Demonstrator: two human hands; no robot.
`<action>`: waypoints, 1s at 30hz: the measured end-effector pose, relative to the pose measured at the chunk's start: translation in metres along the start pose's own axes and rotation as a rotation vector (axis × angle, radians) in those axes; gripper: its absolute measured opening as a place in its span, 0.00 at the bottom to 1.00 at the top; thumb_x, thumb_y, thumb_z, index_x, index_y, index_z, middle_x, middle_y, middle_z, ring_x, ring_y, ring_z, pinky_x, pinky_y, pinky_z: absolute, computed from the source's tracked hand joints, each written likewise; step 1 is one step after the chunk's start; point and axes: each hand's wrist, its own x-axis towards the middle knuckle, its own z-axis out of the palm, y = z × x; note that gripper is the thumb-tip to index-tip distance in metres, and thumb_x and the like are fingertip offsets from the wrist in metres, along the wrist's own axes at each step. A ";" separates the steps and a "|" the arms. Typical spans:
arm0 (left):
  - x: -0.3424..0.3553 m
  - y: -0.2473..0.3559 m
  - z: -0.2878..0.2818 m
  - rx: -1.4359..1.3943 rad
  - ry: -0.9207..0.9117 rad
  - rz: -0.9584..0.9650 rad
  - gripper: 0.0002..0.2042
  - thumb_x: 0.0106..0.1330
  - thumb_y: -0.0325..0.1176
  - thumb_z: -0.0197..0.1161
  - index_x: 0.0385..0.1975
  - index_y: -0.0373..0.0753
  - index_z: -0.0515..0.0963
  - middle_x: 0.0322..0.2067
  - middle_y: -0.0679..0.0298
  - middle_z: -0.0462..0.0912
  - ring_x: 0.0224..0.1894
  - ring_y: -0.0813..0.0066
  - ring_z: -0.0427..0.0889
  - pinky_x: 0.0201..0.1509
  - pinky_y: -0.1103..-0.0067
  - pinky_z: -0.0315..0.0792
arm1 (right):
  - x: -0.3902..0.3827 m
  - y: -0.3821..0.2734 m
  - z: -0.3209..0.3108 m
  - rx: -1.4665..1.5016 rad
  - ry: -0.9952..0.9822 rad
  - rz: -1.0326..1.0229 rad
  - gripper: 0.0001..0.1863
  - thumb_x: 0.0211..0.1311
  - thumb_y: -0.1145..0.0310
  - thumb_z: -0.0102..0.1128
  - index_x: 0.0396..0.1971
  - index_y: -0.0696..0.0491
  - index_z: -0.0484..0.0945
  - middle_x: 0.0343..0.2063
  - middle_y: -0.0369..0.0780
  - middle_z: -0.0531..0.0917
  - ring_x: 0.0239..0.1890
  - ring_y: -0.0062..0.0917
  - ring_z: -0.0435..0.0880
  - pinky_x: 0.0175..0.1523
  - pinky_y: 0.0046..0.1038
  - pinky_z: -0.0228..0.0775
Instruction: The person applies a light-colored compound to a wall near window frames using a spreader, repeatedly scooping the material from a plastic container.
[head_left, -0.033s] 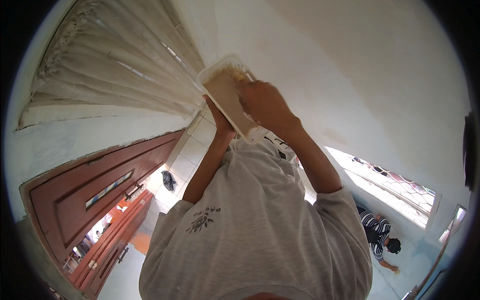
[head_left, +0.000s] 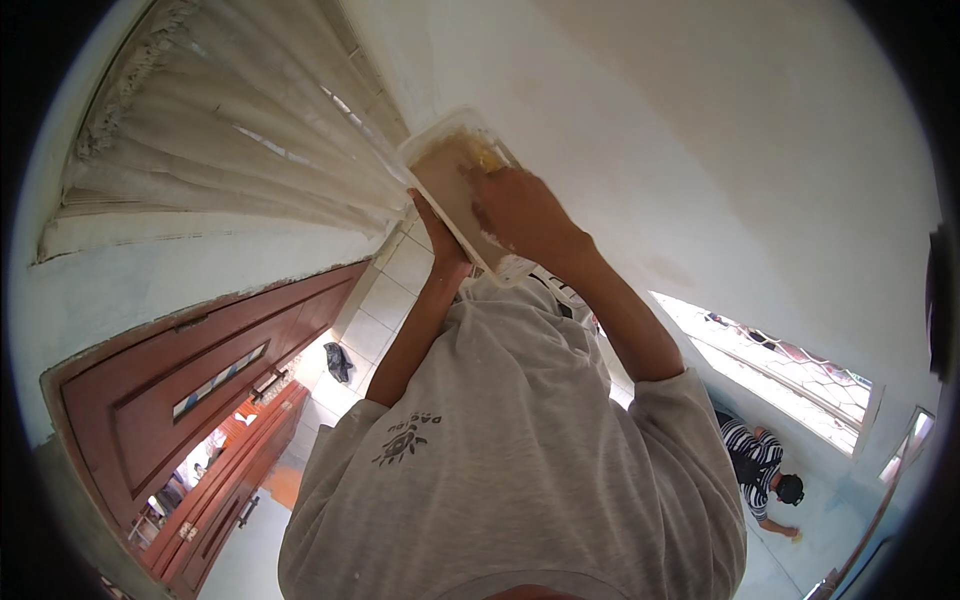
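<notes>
A translucent rectangular plastic tray [head_left: 430, 160], coated inside with beige, creamy material, is tilted in front of me. My left hand [head_left: 440, 232] grips its lower left side. My right hand [head_left: 525, 215] is inside the tray, fingers curled down toward the beige material. A small yellowish piece [head_left: 485, 158] shows just beyond those fingers; whether I am holding it is hard to make out.
A white wall [head_left: 700, 130] rises ahead; a pleated curtain [head_left: 230, 120] hangs upper left above reddish wooden doors [head_left: 140, 420]. A dark bundle [head_left: 338, 362] lies on floor tiles [head_left: 385, 300]. Right, below a grilled window [head_left: 770, 360], a person in stripes [head_left: 760, 460] bends low.
My right hand has shifted slightly downward in the tray, so more of the yellowish piece shows. My left hand and the tray look almost unchanged.
</notes>
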 end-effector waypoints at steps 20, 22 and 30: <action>-0.006 0.010 0.012 0.002 0.035 -0.097 0.44 0.71 0.75 0.30 0.74 0.46 0.59 0.66 0.60 0.71 0.66 0.66 0.72 0.68 0.69 0.70 | -0.022 -0.001 -0.029 0.094 -0.032 0.176 0.12 0.70 0.66 0.59 0.44 0.60 0.78 0.26 0.50 0.83 0.29 0.44 0.84 0.36 0.40 0.75; -0.004 0.012 0.009 0.011 -0.026 -0.086 0.44 0.71 0.75 0.30 0.73 0.45 0.59 0.66 0.59 0.71 0.65 0.65 0.74 0.67 0.68 0.72 | -0.027 -0.001 -0.035 0.140 -0.014 0.220 0.11 0.70 0.67 0.61 0.44 0.60 0.78 0.26 0.49 0.83 0.28 0.42 0.84 0.35 0.38 0.76; -0.001 0.012 0.012 -0.024 0.037 -0.093 0.40 0.74 0.70 0.33 0.71 0.42 0.62 0.61 0.57 0.75 0.61 0.63 0.77 0.63 0.67 0.75 | -0.056 -0.021 -0.045 0.273 0.304 0.256 0.10 0.63 0.72 0.65 0.43 0.57 0.79 0.43 0.42 0.84 0.31 0.39 0.87 0.35 0.37 0.81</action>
